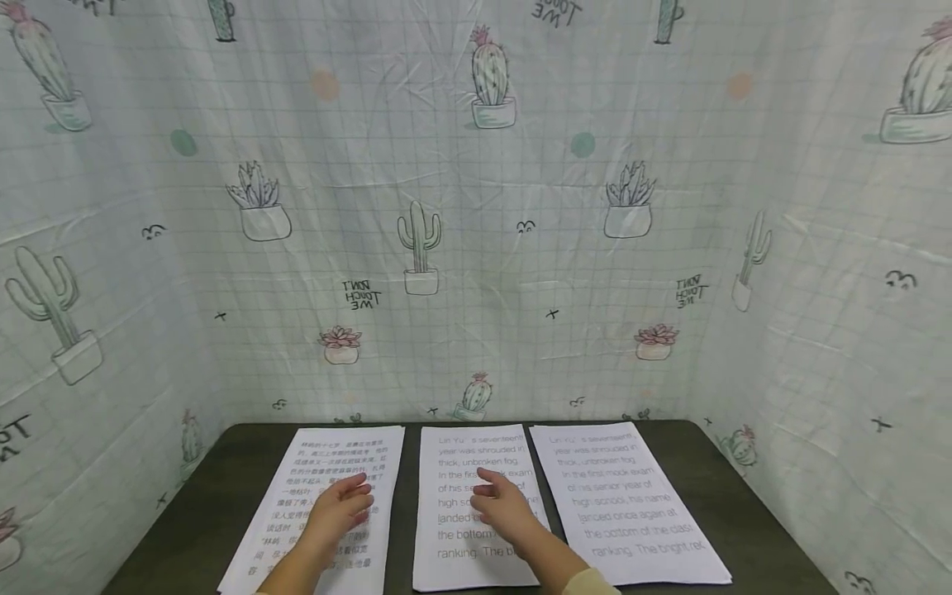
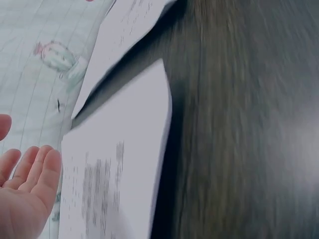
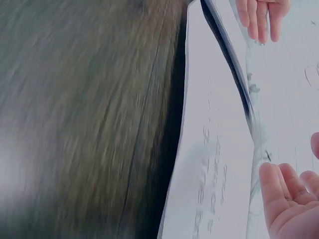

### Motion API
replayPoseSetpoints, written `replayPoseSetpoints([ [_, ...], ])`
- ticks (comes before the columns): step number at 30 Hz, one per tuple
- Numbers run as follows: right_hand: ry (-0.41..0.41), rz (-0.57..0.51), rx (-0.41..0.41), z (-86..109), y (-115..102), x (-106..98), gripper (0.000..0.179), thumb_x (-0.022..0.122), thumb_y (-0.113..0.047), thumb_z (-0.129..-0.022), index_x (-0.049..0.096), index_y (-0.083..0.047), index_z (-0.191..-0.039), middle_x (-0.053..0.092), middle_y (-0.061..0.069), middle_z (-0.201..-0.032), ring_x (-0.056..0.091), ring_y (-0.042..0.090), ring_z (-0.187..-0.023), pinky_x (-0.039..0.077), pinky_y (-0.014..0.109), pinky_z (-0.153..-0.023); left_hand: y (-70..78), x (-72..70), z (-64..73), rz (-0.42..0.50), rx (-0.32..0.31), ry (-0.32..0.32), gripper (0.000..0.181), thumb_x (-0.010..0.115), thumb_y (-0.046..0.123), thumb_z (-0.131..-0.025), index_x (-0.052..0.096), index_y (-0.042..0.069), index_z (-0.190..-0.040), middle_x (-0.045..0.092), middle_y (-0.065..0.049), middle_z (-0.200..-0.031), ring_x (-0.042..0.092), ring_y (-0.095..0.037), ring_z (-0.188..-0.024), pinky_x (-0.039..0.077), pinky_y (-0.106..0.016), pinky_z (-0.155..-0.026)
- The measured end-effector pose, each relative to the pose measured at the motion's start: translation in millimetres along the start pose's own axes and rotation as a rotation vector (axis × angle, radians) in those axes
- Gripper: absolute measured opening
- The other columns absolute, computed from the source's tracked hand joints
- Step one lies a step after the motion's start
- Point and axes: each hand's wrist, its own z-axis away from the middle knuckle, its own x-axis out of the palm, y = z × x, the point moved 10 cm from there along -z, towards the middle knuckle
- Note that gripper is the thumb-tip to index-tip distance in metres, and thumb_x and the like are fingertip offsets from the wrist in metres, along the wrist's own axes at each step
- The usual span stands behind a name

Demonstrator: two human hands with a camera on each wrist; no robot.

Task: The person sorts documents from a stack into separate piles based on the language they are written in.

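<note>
Three stacks of white printed sheets lie side by side on a dark table. The left stack [image 1: 342, 450] carries Chinese characters, while the middle stack [image 1: 446, 570] and the right stack [image 1: 632, 512] bear large English text. Over the left stack hovers my left hand [image 1: 335, 516], fingers loosely bent and palm turned inward. My right hand [image 1: 509, 508] hovers above the middle stack in a similar pose, covering some of its words. Nothing is held in either hand. Relaxed, spread fingers show on the left hand [image 2: 27, 194] and the right hand [image 3: 291, 199] in their wrist views.
The dark wood-grain table [image 1: 174, 512] has rounded far corners. Pale cloth [image 1: 461, 330] printed with cacti and grid lines hangs behind it and on both sides. Narrow strips of table separate the stacks.
</note>
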Motion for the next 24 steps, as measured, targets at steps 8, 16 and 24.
replayPoseSetpoints([
  [8,0.069,0.038,0.039,3.9,16,-35,0.058,0.061,-0.013,-0.09,0.043,0.004,-0.143,0.06,0.025,-0.125,0.064,0.031,-0.107,0.06,0.036,-0.082,5.2,33.5,-3.8,0.02,0.007,-0.063,0.056,0.06,0.005,-0.089,0.042,-0.014,-0.138,0.052,-0.034,-0.134,0.061,-0.038,-0.116,0.057,-0.041,-0.091],
  [16,0.147,0.064,0.032,10.6,23,-65,0.057,0.06,-0.012,-0.09,0.043,0.006,-0.142,0.06,0.027,-0.124,0.063,0.037,-0.11,0.06,0.038,-0.081,7.5,50.2,-5.9,0.0,0.016,-0.094,0.057,0.061,0.006,-0.088,0.042,-0.013,-0.139,0.052,-0.033,-0.135,0.06,-0.037,-0.118,0.057,-0.04,-0.091],
  [24,0.19,0.063,0.081,15.1,38,-88,0.056,0.058,-0.012,-0.09,0.044,0.008,-0.14,0.06,0.027,-0.124,0.063,0.037,-0.11,0.06,0.04,-0.082,8.2,62.4,-5.7,-0.011,0.024,-0.131,0.058,0.061,0.006,-0.088,0.041,-0.014,-0.138,0.052,-0.033,-0.134,0.06,-0.038,-0.118,0.056,-0.041,-0.092],
])
